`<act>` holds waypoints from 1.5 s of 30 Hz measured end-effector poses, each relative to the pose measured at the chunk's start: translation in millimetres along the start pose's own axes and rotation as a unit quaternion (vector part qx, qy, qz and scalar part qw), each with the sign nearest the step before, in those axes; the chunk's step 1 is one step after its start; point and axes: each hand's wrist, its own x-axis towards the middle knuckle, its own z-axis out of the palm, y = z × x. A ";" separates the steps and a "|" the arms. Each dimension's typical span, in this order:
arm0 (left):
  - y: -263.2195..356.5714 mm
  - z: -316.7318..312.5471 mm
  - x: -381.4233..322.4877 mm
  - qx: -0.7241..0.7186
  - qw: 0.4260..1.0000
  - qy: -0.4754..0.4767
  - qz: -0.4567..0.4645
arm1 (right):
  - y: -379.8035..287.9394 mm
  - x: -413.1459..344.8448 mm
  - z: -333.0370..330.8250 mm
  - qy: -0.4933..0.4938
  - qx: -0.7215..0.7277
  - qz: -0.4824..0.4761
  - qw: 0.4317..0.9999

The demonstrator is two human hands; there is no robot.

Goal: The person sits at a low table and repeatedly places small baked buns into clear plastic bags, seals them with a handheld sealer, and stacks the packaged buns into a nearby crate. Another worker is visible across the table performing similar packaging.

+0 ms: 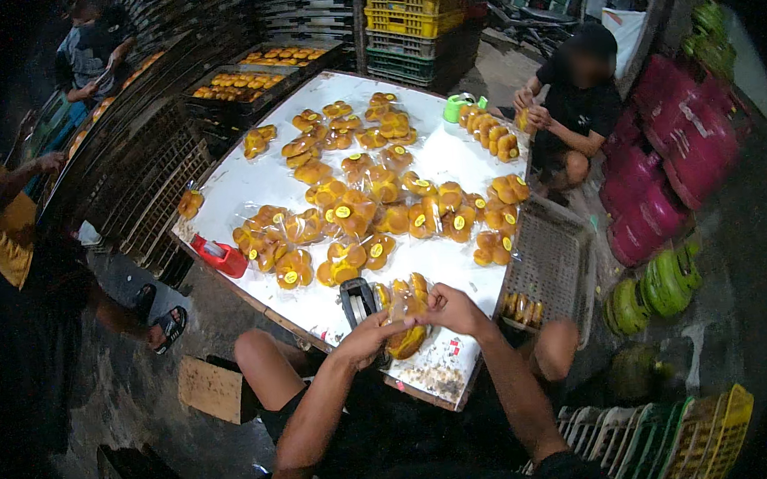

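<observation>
At the near end of the white table, my left hand (368,339) grips a golden bread bun in a clear plastic bag (407,343). My right hand (453,308) pinches the same bag with thumb and fingers, close to the left fingertips. Just beyond my hands lie more golden buns (418,283), partly covered by the plastic. A black tape dispenser (357,301) stands to the left of them. Farther up the table, many bagged buns (353,212) bear round yellow stickers and lie in loose heaps.
A red tape dispenser (218,256) sits at the left table edge, a green one (460,107) at the far side. A grey plastic crate (547,257) adjoins the right edge. Opposite, a seated person (577,93) handles bread. Pink gas cylinders (677,139) stand at right.
</observation>
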 end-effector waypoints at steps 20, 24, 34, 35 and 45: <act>-34.9 -219.9 200.4 0.431 0.857 0.237 0.152 | 92.4 29.1 32.6 0.202 -0.130 0.031 0.970; -2.5 -227.5 190.4 0.531 0.804 0.257 -0.077 | 60.2 22.3 25.3 0.235 -0.173 -0.014 0.956; 30.7 -8.7 45.5 0.137 0.947 0.076 0.280 | 8.4 26.2 31.1 0.304 0.157 -0.109 0.933; 27.7 4.4 40.5 0.176 0.922 0.179 0.294 | 21.0 22.2 27.0 0.218 0.275 -0.088 0.932; -16.3 -16.2 58.8 -0.225 0.930 0.191 0.220 | 27.2 2.9 42.6 0.150 0.117 -0.133 0.973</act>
